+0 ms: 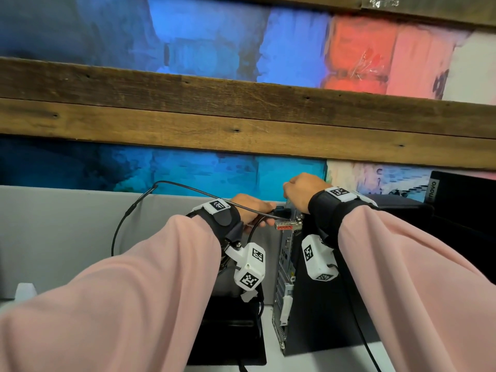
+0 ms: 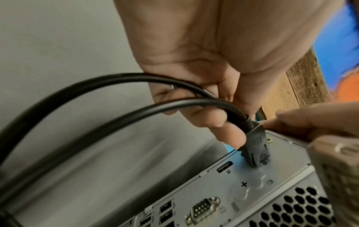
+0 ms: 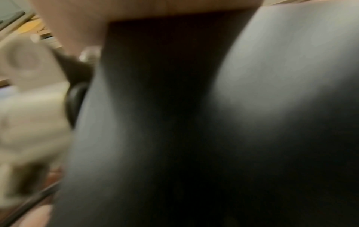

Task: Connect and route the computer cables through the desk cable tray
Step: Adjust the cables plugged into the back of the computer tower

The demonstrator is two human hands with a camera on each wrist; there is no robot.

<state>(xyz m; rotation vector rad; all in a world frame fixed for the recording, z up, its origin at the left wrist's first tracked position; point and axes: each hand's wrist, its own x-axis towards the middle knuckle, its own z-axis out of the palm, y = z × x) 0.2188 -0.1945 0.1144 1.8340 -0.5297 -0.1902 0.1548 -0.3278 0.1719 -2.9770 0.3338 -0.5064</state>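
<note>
Head view, from left to right: a black cable (image 1: 126, 218) loops over the grey partition (image 1: 53, 224) to the left hand (image 1: 252, 208), whose fingers (image 2: 219, 122) pinch its plug (image 2: 316, 147) (seated in the computer tower's (image 1: 308, 304) rear panel (image 2: 272, 184)). Beside it, the right hand (image 1: 303, 191) curls over the tower's top edge.

Loose pink sleeves (image 1: 139, 285) on both arms. Black wrist straps (image 1: 228, 221), each topped by a white tag block (image 1: 217, 205) with black-and-white markers. White camera housings (image 1: 251, 267) hang beneath.
</note>
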